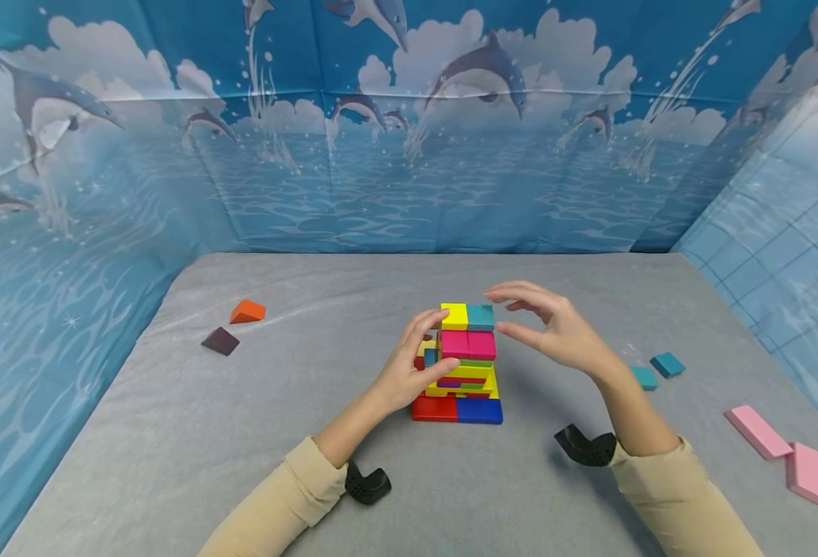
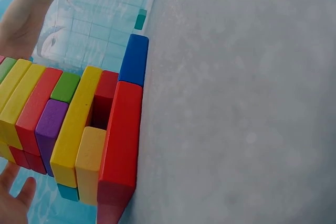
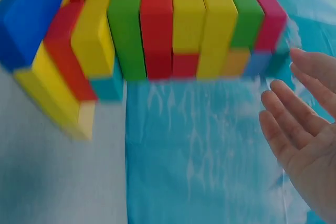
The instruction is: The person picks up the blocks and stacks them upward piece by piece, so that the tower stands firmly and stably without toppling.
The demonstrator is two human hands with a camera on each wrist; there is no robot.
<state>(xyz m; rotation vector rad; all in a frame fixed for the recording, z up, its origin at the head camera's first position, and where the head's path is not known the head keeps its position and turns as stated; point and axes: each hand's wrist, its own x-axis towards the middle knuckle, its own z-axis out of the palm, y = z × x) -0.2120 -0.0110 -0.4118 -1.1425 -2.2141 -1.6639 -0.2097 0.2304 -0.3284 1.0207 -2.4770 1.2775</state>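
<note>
A tower of colourful wooden blocks [image 1: 478,373] stands on the grey cloth, with a red block [image 1: 434,408] and a blue block [image 1: 480,411] at its foot. Up top, a yellow block [image 1: 454,316] and a teal block [image 1: 480,316] lie side by side above two magenta blocks [image 1: 467,345]. My left hand [image 1: 409,371] is spread along the tower's left side, fingertips near the yellow block and thumb at the front face. To the right of the teal block, my right hand [image 1: 555,325] hovers with bent, parted fingers and nothing between them. The right wrist view shows a gap beside that hand's fingers [image 3: 294,114].
An orange block [image 1: 248,312] and a dark brown block [image 1: 220,341] lie at the left. Two teal blocks [image 1: 668,364] and two pink blocks [image 1: 759,432] are at the right. A dolphin-print curtain [image 1: 409,193] hangs behind and beside the grey surface [image 1: 297,480].
</note>
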